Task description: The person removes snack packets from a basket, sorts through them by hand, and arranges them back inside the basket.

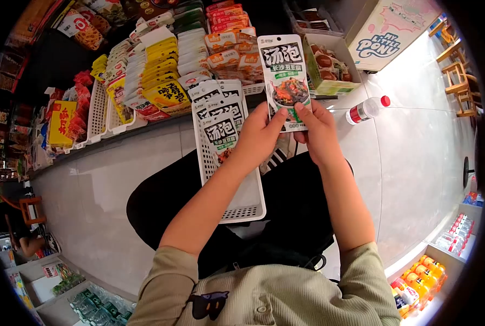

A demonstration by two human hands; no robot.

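Both hands grip one upright snack packet [282, 60], white with black lettering, a food picture and green print. My left hand [262, 130] pinches its lower left edge, thumb on the front. At its lower right, my right hand [319, 127] is closed the same way. Below my left forearm, a white perforated plastic basket [246, 213] rests across my lap. Several matching packets [221, 130] stand overlapped in the basket's far half; its near half shows bare white plastic. My left forearm partly covers the basket.
Ahead, a low shelf carries white baskets of yellow snack packets [163, 92] and orange packets [234, 54]. An open carton [329, 68] stands at right. A red-capped bottle [367, 110] lies on the tiled floor. Drink bottles [423, 277] stand in bins at lower right.
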